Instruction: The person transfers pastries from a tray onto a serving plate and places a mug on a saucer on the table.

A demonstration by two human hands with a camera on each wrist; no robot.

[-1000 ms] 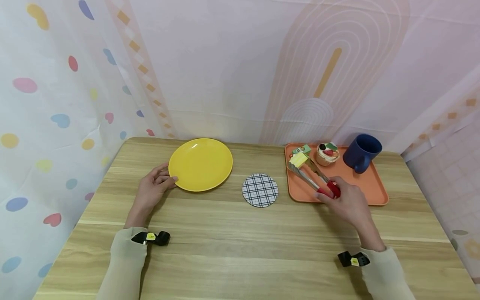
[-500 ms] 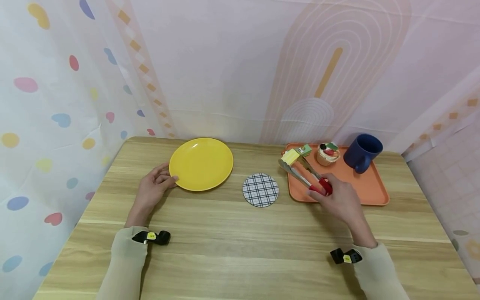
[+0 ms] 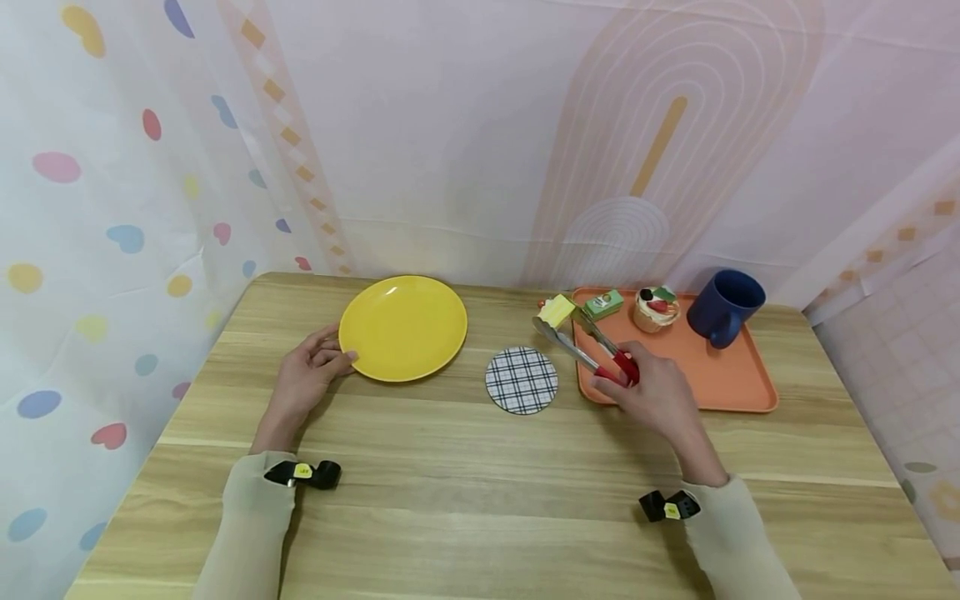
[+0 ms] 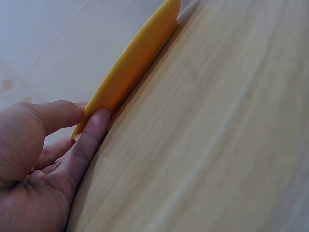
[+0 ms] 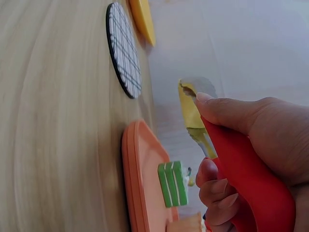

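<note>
At the left, my left hand (image 3: 303, 375) pinches the near-left rim of a round yellow plate (image 3: 403, 329). In the left wrist view, the thumb and fingers (image 4: 89, 137) lie on either side of the plate's edge (image 4: 130, 63), which sits low over the wood. My right hand (image 3: 656, 392) grips metal tongs with red handles (image 5: 241, 174). Between the tongs' tips is a yellow cake slice (image 3: 557, 311) with a bit of red on top, raised just left of the orange tray (image 3: 720, 383). The tongs' tips partly cover the slice in the right wrist view.
On the tray stand a green cake slice (image 3: 603, 304), a fruit-topped cupcake (image 3: 656, 308) and a dark blue mug (image 3: 724, 307). A round checked coaster (image 3: 521, 380) lies between plate and tray. A patterned cloth (image 3: 450, 150) hangs behind the wooden table (image 3: 480, 500).
My right hand has moved left with the tongs, carrying the yellow cake slice from above the tray to past its left edge. The left hand and plate stay in place.
</note>
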